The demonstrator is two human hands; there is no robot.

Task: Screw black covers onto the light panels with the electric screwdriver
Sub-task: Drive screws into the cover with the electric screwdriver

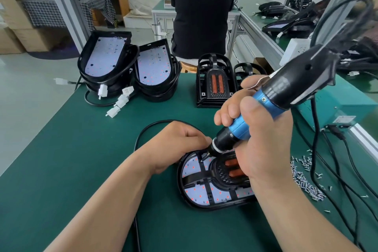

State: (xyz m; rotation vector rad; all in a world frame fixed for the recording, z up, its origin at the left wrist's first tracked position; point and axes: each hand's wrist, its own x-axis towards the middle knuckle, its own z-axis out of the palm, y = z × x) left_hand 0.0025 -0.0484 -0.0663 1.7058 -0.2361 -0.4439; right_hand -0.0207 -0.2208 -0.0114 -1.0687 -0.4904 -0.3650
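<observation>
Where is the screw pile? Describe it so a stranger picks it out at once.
Start at the green mat. Go toward its right edge, down and right from the blue-and-black electric screwdriver. The screw pile lies there on the mat: the only heap of tiny silver pieces on the bench.

Two bare hands, two bare forearms

The left hand [178, 145] and right hand [259, 139] are uncovered, and the left forearm [114, 196] and right forearm [302, 221] are bare to the picture's lower edge; creases mark the left wrist.
</observation>
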